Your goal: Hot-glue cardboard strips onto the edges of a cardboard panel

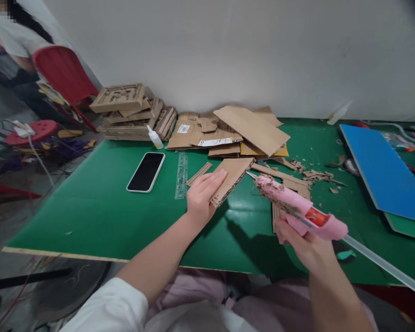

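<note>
My left hand (202, 196) grips a flat cardboard piece (233, 171) with strips along its edge, tilted above the green table. Its fingers lie over the top face. My right hand (302, 242) is wrapped around the handle of a pink hot glue gun (297, 203), smeared with brown residue. The metal nozzle is at the edge of the cardboard near its far right corner; whether it touches, I cannot tell. A long clear glue stick (383, 263) sticks out of the gun's back. Under the gun, a cardboard frame (297, 186) is partly hidden.
On the green table (100, 216) are a phone (146, 172), a clear ruler (181, 175) and a small white bottle (155, 137). Behind lie stacked cardboard trays (131, 110) and loose sheets (252, 129). A blue board (387, 170) is at right. A person (17, 37) sits beyond a red chair (64, 74).
</note>
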`<state>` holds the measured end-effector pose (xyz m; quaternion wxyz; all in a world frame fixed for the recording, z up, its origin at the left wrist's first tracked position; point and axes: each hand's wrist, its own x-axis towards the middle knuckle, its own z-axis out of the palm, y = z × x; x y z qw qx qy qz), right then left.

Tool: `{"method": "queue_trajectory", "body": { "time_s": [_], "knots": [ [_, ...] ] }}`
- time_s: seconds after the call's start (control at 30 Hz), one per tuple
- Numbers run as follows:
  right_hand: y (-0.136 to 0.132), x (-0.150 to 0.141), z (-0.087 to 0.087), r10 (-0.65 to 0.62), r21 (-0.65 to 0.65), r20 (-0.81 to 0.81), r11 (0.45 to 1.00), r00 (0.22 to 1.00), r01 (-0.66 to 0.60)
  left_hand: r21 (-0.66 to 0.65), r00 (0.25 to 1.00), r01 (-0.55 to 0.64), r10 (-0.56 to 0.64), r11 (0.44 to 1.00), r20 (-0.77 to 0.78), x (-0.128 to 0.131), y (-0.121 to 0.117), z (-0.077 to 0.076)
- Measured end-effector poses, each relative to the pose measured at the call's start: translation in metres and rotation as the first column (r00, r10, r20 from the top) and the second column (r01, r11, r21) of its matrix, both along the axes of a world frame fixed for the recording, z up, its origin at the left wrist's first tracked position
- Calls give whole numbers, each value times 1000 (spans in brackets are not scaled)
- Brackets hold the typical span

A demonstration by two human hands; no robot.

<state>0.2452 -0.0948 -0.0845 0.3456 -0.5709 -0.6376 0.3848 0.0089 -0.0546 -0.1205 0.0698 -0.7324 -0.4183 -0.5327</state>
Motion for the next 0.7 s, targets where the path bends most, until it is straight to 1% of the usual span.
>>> {"method": "queue_trajectory", "body": {
  "time_s": [0.3, 0.4, 0.5, 0.7],
  "knots": [
    [0, 2, 0, -23, -8, 20, 1000, 1000, 23, -1, 1000, 9, -9, 1000, 7, 0, -1, -1],
    [0, 2, -2, -35, -9, -15, 999, 999, 35, -8, 1000, 20, -20, 1000, 6, 0, -1, -1],
    [0, 2, -4, -39, 10, -45, 999, 998, 40, -8, 1000, 14, -14, 1000, 0, 0, -1, 0],
    [1, 4, -6, -30, 55, -26, 998, 999, 31, 3, 1000, 2, -2, 1000, -10, 1, -1, 1]
  ]
}}
